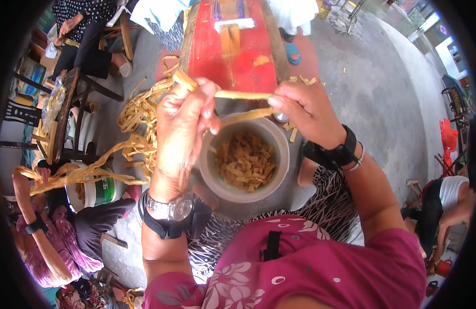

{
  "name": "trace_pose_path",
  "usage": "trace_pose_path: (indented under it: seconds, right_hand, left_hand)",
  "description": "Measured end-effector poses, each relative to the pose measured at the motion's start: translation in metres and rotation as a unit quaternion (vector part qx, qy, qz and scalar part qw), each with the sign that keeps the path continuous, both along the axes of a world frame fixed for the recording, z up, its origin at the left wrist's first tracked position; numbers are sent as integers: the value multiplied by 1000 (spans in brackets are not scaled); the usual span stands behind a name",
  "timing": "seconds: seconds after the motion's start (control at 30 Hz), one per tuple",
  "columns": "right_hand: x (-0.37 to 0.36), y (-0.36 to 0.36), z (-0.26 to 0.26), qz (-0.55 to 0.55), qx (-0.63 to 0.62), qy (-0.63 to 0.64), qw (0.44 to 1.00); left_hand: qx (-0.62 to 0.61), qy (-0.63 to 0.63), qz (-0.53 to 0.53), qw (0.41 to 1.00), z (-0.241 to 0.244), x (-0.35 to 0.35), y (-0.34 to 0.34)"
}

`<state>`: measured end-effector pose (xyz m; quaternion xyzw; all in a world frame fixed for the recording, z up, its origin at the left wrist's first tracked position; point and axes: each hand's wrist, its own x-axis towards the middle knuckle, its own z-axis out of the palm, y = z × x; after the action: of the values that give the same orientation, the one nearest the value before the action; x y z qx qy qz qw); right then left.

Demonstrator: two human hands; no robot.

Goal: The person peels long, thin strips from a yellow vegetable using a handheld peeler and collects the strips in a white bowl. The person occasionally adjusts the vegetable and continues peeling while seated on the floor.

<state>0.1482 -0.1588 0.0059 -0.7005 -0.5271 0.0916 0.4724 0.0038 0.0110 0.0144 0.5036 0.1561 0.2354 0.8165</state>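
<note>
Yellowish-brown flat strips, which look like dried plant or food material, pass between my hands. My left hand (186, 112) grips a folded piece of strip (185, 80) at its fingertips. A strip length (243, 95) stretches from there to my right hand (305, 110), whose thumb and fingers pinch its end. Another strip end (247, 115) slants below, over the rim of a white plastic bucket (283, 158). The bucket stands on the floor between my legs and holds many short cut pieces (245, 162). Left of my left hand lies a tangled heap of long strips (139, 112).
A red-topped wooden bench (234, 58) stands ahead with a wooden block (230, 40) on it. At the left, a co-worker's hands (23, 181) hold long strips beside a white and green bucket (105, 187). Other people sit at the upper left and far right. Scraps (293, 134) lie on the concrete floor.
</note>
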Motion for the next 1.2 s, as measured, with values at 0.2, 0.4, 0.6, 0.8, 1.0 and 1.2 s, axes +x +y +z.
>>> trace_pose_path:
  seconds: [0.2, 0.4, 0.6, 0.8, 1.0, 1.2]
  right_hand:
    - [26, 32, 28, -122, 0, -52, 991]
    - [34, 49, -13, -152, -86, -242, 954]
    - [2, 15, 9, -69, -23, -18, 997]
    - [-41, -15, 30, 90, 36, -68, 993]
    - [-82, -24, 14, 347, 62, 56, 934]
    - [-68, -25, -6, 184, 176, 184, 949]
  left_hand:
    - [94, 12, 50, 994, 20, 52, 19]
    - [559, 189, 241, 770, -16, 73, 28]
    - [422, 261, -53, 867, -4, 15, 16]
    - [185, 271, -270, 905, -32, -12, -30]
    - [-132, 182, -158, 962, -28, -10, -49]
    - [22, 143, -201, 969, -11, -15, -38]
